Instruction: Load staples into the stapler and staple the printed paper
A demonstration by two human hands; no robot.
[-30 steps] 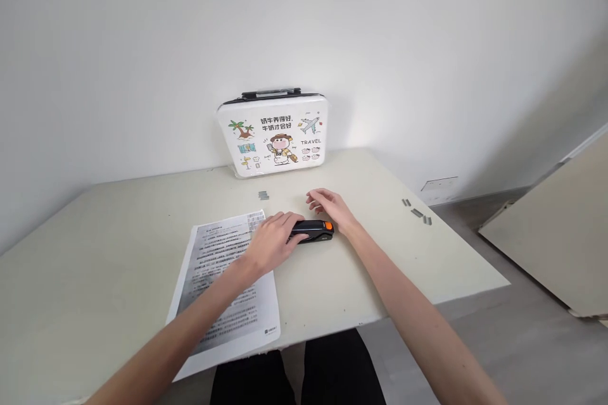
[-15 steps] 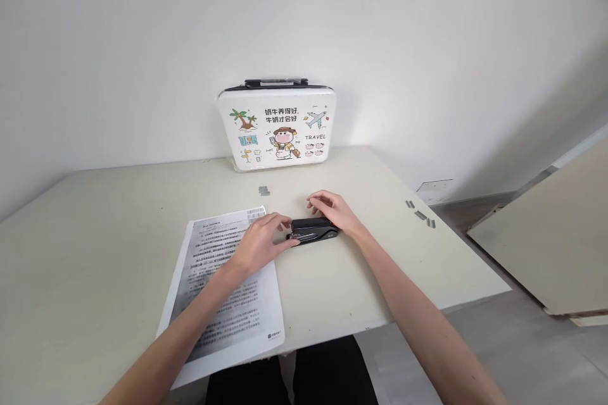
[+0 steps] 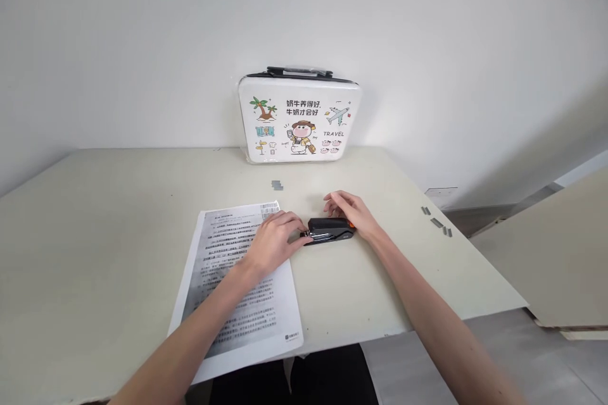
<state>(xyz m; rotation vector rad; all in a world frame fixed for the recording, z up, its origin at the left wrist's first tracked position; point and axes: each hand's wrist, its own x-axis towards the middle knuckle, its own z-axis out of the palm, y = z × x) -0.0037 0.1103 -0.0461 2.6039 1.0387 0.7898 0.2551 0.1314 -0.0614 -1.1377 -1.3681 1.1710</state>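
Note:
A black stapler (image 3: 330,229) lies on the table, its front to the left. Silver metal shows along its side, and a small orange part (image 3: 351,224) is visible at its rear end. My left hand (image 3: 275,242) pinches the stapler's front tip between thumb and fingers, the wrist above a printed sheet (image 3: 237,323). Against the stapler's rear rests the heel of my right hand (image 3: 354,214). Its fingers are loosely bent beyond the stapler, not wrapped round it; part of them is hidden.
Several grey staple strips (image 3: 277,185) lie behind the sheet, and more staple strips (image 3: 436,223) sit near the right table edge. A white cartoon-printed case (image 3: 304,117) with a black handle leans on the wall. At the right stands a pale panel (image 3: 555,253).
The view has turned, so everything appears farther right. More silver metal shows in the stapler, and the orange part has come into sight. Both hands stay at its two ends.

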